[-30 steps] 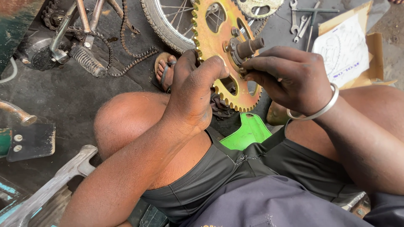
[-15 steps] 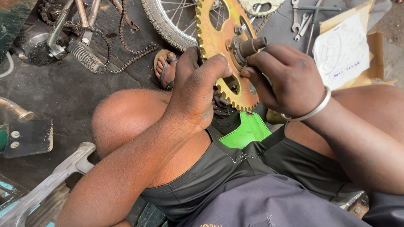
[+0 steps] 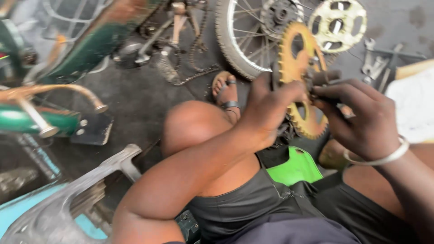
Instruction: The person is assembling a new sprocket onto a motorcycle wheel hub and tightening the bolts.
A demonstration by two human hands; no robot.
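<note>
Head view: both hands, left hand [image 3: 266, 113] and right hand [image 3: 361, 119], grip closed on the yellow sprocket [image 3: 298, 97].

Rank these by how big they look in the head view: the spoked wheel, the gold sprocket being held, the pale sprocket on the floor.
1. Spoked wheel, largest though cut off at the top edge.
2. Gold sprocket, held between the left hand and right hand; being nearer the camera enlarges it.
3. Pale sprocket, smallest, but farther away, so unsure.
</note>
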